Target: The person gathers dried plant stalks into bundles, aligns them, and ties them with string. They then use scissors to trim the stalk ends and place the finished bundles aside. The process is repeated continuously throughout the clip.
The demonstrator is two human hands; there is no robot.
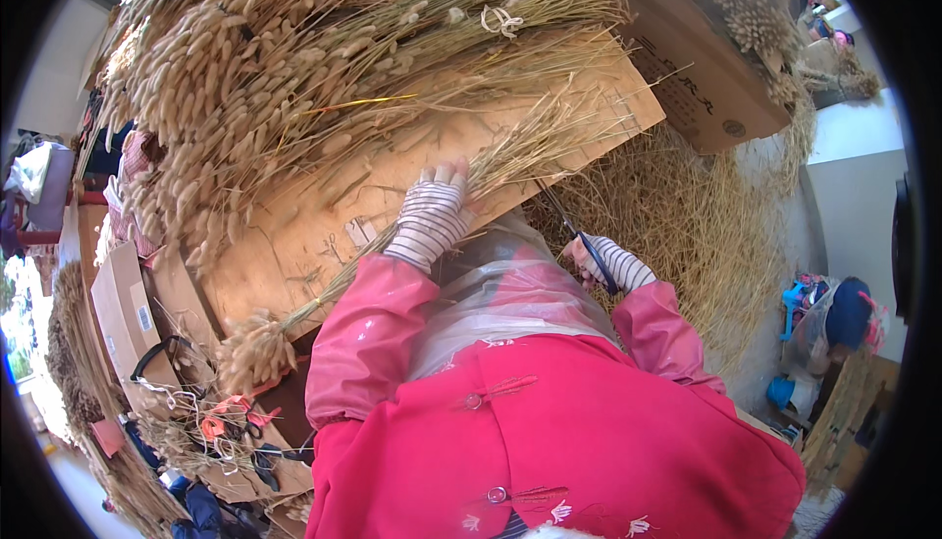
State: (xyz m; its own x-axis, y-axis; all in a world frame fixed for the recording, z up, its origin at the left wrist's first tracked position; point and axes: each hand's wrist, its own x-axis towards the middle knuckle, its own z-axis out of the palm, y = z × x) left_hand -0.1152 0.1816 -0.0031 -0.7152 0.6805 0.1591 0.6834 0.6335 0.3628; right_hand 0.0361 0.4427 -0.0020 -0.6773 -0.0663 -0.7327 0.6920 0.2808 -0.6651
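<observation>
My left hand (433, 209), in a striped fingerless glove, grips a tied bundle of dried bunny-tail grass (526, 142) against a wooden board (272, 245). The bundle's fluffy heads (257, 351) hang past the board's near left edge, and its loose stem ends point to the upper right. Below the board's right edge, my right hand (595, 263), gloved alike, holds a pair of scissors (563, 217) with dark handles. Their blades point up towards the stems at the board's edge. How far the blades are apart is hard to see.
A large heap of bunny-tail grass (221, 97) covers the board's far side, some tied with white ties (502, 22). Cut straw (684, 245) piles up at right, below a cardboard box (699, 75). At lower left are more cardboard (121, 318) and tangled ties (228, 421).
</observation>
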